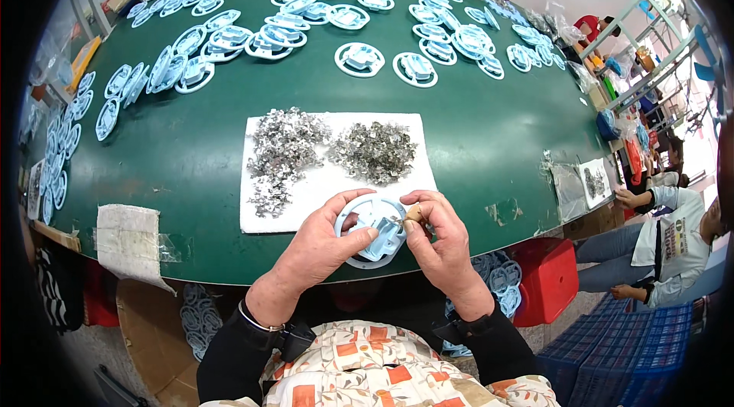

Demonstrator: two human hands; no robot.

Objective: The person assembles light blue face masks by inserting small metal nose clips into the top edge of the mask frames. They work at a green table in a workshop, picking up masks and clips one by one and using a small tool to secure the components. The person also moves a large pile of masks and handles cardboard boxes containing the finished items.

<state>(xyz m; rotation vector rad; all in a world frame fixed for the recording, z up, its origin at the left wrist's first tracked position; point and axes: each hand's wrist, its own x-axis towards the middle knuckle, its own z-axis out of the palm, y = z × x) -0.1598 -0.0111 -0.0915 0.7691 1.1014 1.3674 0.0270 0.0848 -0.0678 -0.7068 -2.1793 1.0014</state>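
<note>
Bright, fairly even light fills the frame, leaving a soft sheen on the green table (505,170) and the white pad (307,199) near centre almost washed out. Upper right glares; corners go black, straight edges bowing.

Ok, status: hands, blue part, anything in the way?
Left hand holds blue part. Right hand at its right side. Hands partly cover it. Metal pieces on white mat beyond.

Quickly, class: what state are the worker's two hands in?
Left hand: closed, holding the round blue part.
Right hand: curled at that part's right side; grip cannot be told.
</note>
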